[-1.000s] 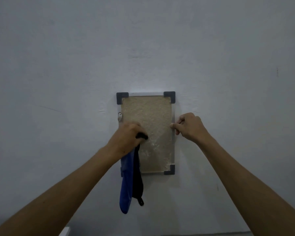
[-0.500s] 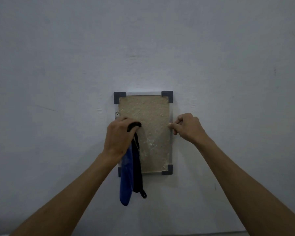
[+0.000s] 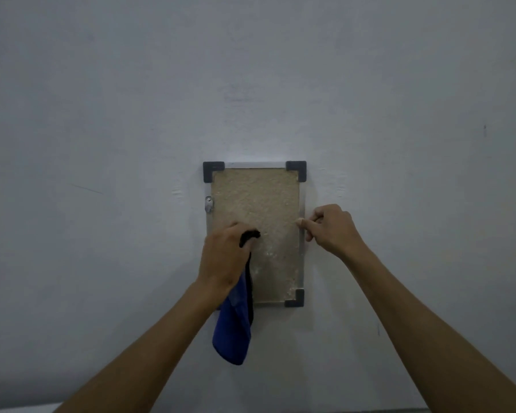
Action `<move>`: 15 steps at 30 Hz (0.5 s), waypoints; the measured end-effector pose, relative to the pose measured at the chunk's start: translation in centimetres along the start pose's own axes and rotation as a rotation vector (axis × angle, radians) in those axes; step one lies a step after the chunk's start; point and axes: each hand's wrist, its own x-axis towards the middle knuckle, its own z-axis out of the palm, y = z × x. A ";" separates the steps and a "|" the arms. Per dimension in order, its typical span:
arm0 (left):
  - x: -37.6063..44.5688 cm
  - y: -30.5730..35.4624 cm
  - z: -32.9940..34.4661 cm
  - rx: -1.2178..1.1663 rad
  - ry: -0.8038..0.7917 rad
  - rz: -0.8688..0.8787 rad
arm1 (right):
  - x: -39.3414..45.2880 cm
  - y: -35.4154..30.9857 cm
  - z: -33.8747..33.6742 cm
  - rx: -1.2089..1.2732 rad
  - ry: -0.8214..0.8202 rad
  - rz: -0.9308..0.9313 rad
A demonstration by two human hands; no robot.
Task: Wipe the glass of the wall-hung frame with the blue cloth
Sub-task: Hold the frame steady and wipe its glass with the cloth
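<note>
A small upright frame (image 3: 255, 201) with a tan, grainy panel behind glass and dark grey corner caps hangs on the white wall (image 3: 102, 114). My left hand (image 3: 225, 254) grips the blue cloth (image 3: 234, 332) against the lower left of the glass; a dark bunch of cloth sticks out by my fingers and the blue part hangs below the frame. My right hand (image 3: 329, 229) pinches the frame's right edge at mid height, thumb on the front. The lower left corner of the frame is hidden by my left hand and the cloth.
A small metal hanger clip (image 3: 209, 203) sits on the frame's left edge. Faint scuffs mark the wall to the left of the frame. A pale strip runs along the bottom left of the view.
My left hand with the cloth slid left and up on the glass, then back down and slightly right. My right hand stays on the right edge.
</note>
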 end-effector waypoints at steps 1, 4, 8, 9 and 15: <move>0.1 0.0 0.0 0.026 -0.055 0.029 | 0.0 0.0 -0.1 0.005 -0.005 0.002; 0.5 -0.5 -0.3 0.050 0.079 0.004 | -0.2 0.0 0.0 0.009 -0.001 0.005; -0.4 0.5 1.1 -0.074 -0.056 -0.010 | -0.3 -0.1 0.1 0.010 0.010 0.008; -0.5 0.7 1.5 -0.036 -0.165 0.041 | -0.3 -0.2 0.0 0.011 0.006 0.007; 0.0 0.6 1.4 -0.055 0.176 -0.091 | -0.5 -0.1 0.1 0.008 -0.002 0.007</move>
